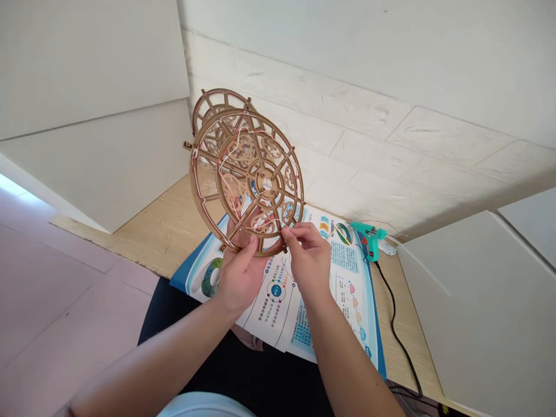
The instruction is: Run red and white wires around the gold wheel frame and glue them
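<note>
Pale wood-grain desk (158, 231) meets a cream wall (365, 127) at its back edge, carrying blue-and-white printed paper (347, 266) and, near its right edge, one teal plastic glue gun (369, 236). Of two round brown openwork frames, the nearer frame (262, 175) is held above the paper, its lower rim grasped by the left fingers (247, 252), the farther frame (220, 94) just behind. Nearly closed, the right fingers (304, 233) pinch thin pale wire (277, 220) at that rim.
</note>
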